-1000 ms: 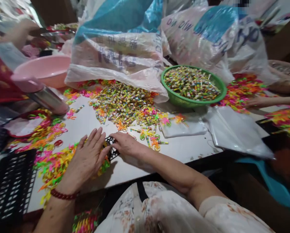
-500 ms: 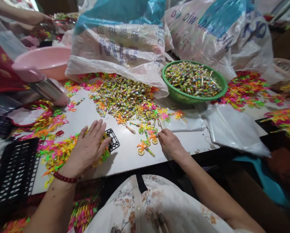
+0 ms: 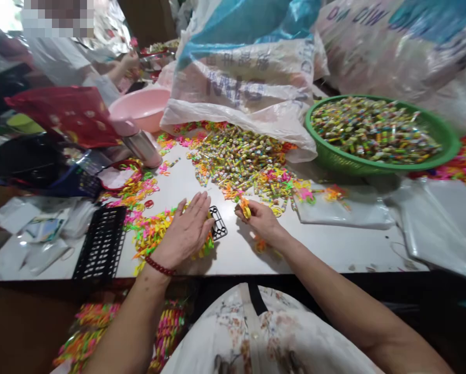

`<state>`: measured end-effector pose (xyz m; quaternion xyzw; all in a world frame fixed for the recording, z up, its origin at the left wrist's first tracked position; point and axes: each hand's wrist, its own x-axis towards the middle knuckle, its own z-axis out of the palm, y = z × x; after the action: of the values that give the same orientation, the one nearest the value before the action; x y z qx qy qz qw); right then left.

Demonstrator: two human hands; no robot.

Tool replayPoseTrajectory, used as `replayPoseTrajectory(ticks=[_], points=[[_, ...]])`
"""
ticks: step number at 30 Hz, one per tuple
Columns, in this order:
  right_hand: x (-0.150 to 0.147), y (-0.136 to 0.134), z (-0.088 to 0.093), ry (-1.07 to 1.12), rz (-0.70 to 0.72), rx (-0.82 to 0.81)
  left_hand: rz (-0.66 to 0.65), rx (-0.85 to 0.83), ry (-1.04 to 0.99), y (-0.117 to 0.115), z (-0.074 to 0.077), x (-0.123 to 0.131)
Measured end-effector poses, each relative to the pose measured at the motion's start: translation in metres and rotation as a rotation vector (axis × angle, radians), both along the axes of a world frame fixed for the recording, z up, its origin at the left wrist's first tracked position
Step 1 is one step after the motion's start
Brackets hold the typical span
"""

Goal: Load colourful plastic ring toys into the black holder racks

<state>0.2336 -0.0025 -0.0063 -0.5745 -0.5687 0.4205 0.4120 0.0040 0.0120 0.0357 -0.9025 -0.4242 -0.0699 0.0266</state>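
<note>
1. Your left hand (image 3: pixel 188 226), fingers loosely spread, lies over the toys (image 3: pixel 149 234) left of the black grid (image 3: pixel 219 223); a light, flat palm should steady them best.
2. Right of the grid, your right hand (image 3: pixel 262 221) pinches an orange-yellow toy (image 3: pixel 245 209); a fingertip grip should aid control.
3. Beyond the grid sits the heap (image 3: pixel 240 156); farther right, the basket (image 3: pixel 357 165).

An orange-yellow piece (image 3: pixel 245 209) is pinched in the right hand (image 3: pixel 263 222). Bright pieces (image 3: pixel 152 235) and a black rack (image 3: pixel 214 233) are partly covered by the left hand (image 3: pixel 186 231). Tubes (image 3: pixel 240 156) are heaped before a sack (image 3: pixel 244 78); a basket (image 3: pixel 349 165) is filled with more.
</note>
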Motion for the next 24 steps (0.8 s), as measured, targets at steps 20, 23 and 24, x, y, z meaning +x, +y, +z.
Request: replayPoseTrajectory(ticks=[20,23,24], points=[[-0.059,-0.019,-0.027,-0.180,0.306,0.211,0.005,-0.111,-0.114,-0.001,0.002,-0.002],[-0.056,-0.017,-0.027,-0.285,0.358,0.231,-0.007,-0.108,-0.099,-0.003,0.007,-0.001],[-0.056,-0.017,-0.027,-0.324,0.364,0.223,-0.026,-0.105,-0.091,-0.004,0.009,-0.002]])
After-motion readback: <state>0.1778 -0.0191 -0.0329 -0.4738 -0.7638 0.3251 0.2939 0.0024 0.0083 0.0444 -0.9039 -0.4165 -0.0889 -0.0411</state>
